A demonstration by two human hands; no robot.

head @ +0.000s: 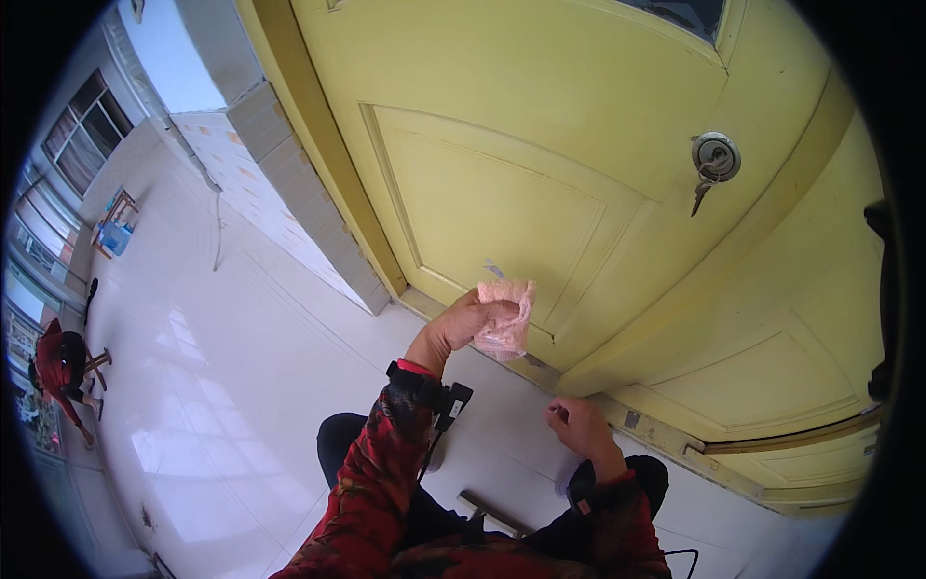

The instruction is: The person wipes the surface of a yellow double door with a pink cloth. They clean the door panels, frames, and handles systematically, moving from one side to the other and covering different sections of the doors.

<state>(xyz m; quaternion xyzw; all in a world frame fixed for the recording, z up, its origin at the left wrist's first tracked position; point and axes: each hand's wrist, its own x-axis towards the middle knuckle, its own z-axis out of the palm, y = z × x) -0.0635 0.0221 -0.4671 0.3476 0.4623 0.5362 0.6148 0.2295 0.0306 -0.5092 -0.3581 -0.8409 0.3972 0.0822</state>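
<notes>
A folded pink cloth [511,340] is gripped in my left hand [463,318], with the thumb lying over it. The cloth is in front of the lower part of a yellow panelled door [492,188]; whether it touches the surface cannot be told. A grey chipped patch [493,268] shows on the door just above the cloth. Lower right, over my knee, my right hand [582,427] has its fingers loosely curled, and nothing shows in it. A round metal door lock [716,155] with keys [700,194] hanging from it sits on the door's right side.
Beneath me is part of a low stool [499,512] on the pale tiled floor [275,376]. A tiled wall edge [318,195] borders the door. At far left, a person [61,362] bends by another stool [98,368]. A blue container [114,237] stands farther back.
</notes>
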